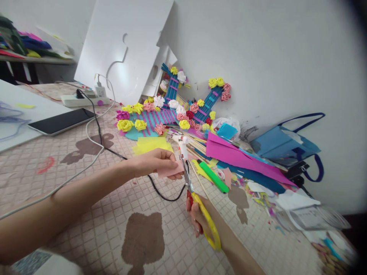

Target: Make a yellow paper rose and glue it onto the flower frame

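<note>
My left hand (160, 160) pinches a small piece of pink paper (168, 170) between thumb and fingers. My right hand (199, 215) is closed round a pair of scissors (210, 225) with yellow and red handles. The scissor blades point up and lie beside the paper's right edge; I cannot tell whether they touch it. Just behind the blades is a white glue gun (182, 147). Yellow paper sheets (151, 145) lie beyond my left hand, and a green marker-like stick (213, 175) rests to the right of the scissors.
Behind stands a blue craft piece (146, 124) with paper roses. A phone (61, 121) and a power strip (83, 100) are at left, with cables crossing the table. Magenta paper (237, 156), a blue bag (286, 143) and paper scraps (263, 198) lie at right.
</note>
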Action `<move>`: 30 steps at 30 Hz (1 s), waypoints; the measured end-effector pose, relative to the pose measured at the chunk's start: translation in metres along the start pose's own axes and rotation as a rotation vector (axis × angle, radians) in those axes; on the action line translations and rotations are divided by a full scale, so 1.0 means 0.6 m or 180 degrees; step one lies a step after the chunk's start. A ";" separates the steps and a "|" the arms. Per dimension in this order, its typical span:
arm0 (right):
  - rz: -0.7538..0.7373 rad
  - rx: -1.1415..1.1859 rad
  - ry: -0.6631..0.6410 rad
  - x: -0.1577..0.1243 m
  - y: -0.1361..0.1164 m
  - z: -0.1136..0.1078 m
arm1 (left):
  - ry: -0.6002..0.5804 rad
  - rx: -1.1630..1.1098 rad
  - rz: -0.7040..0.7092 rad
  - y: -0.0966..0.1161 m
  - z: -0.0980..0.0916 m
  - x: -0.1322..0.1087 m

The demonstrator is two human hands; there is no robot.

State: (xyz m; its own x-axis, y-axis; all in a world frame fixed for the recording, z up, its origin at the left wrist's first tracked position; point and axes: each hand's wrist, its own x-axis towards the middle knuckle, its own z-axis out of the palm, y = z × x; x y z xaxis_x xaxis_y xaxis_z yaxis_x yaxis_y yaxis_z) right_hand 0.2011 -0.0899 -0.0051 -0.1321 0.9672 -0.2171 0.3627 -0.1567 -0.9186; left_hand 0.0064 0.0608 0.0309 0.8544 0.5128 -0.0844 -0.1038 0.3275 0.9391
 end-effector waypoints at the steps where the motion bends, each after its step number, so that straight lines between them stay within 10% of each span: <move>1: 0.0024 0.0003 0.0006 0.000 0.000 0.000 | 0.0001 0.0000 0.0002 0.000 0.000 0.000; 14: 0.0186 0.0528 0.0010 0.001 -0.016 0.004 | 0.0074 0.0027 0.0010 0.000 0.010 0.000; 30: -0.0236 0.1314 0.1172 0.017 -0.023 0.003 | 0.0142 0.0805 -0.0142 -0.050 0.074 -0.001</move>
State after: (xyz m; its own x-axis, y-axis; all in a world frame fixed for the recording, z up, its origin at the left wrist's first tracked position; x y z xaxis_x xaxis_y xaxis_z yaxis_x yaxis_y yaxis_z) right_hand 0.1932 -0.0783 0.0047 0.2143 0.9730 -0.0852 -0.0364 -0.0792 -0.9962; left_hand 0.0312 0.0156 0.0176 0.8313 0.5387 -0.1370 0.0690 0.1445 0.9871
